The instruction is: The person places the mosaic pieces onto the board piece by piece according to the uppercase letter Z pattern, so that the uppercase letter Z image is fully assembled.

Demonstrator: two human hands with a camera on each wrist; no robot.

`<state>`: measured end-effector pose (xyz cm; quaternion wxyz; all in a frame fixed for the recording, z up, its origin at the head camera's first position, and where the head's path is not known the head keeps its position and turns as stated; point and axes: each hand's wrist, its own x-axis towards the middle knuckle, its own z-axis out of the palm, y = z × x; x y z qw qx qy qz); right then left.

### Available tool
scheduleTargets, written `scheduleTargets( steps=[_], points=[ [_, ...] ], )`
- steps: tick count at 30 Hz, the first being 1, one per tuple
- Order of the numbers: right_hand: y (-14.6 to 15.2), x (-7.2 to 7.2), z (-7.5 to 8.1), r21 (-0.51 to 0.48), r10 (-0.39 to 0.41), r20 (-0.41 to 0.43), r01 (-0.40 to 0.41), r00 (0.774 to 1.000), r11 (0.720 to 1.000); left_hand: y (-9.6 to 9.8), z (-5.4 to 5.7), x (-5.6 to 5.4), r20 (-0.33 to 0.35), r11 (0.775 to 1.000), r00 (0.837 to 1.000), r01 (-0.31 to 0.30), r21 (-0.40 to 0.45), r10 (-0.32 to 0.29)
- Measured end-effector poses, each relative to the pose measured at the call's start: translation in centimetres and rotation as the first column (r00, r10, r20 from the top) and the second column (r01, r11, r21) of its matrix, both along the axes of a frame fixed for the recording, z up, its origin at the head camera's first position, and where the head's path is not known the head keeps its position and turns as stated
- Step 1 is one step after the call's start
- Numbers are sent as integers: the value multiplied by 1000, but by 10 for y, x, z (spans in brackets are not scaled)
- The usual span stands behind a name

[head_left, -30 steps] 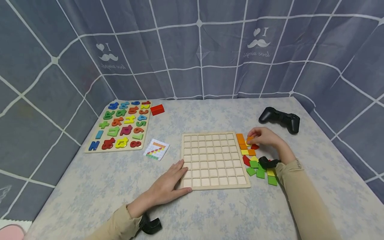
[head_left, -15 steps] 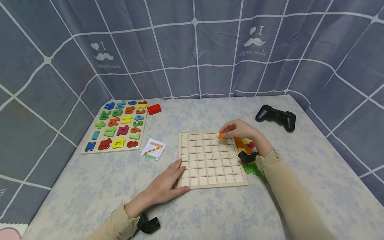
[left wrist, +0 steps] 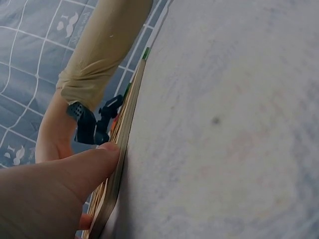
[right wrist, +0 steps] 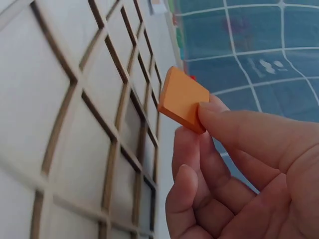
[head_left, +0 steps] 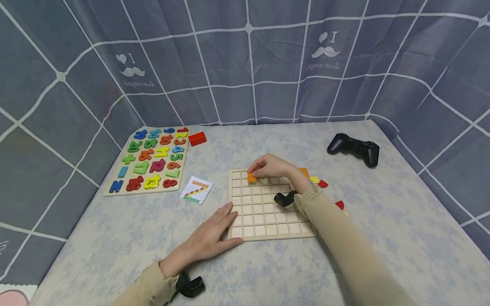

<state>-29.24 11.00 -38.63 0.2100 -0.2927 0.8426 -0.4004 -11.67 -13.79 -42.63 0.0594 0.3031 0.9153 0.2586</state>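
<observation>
Moved leftward over the board (head_left: 277, 237): right hand (head_left: 271, 165), pinching an orange tile (head_left: 251, 178). Left hand (head_left: 208, 236), thumb apart, touches the left edge. None visibly seated; loose tiles (head_left: 323, 184) remain off the right edge.

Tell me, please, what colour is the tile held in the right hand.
The tile is orange; it shows best in the right wrist view.

orange tile (head_left: 251, 178) carried left, across board (head_left: 257, 219)
</observation>
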Motion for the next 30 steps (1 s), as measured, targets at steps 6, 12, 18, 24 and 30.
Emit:
scheduleTargets(
  steps=[6,12,18,24,30],
  points=[
    [-14,-6,-6,26,-5,2,5,1000,1000,1,-1,-2,-1,1000,1000,-3,-3,3],
    [-20,-8,-14,78,-2,-16,3,1000,997,1,-2,-2,9,1000,1000,-1,-11,1],
    [-27,-1,-12,85,-67,-25,69,997,994,0,-4,-2,-1,1000,1000,-4,-15,3],
    [-32,9,-5,134,-168,-101,181,981,974,-1,-5,-2,-5,1000,1000,3,-26,-4],
    [-23,14,-2,134,-167,-116,182,979,974,-1,-5,-2,19,999,1000,-3,-34,4]
  ],
)
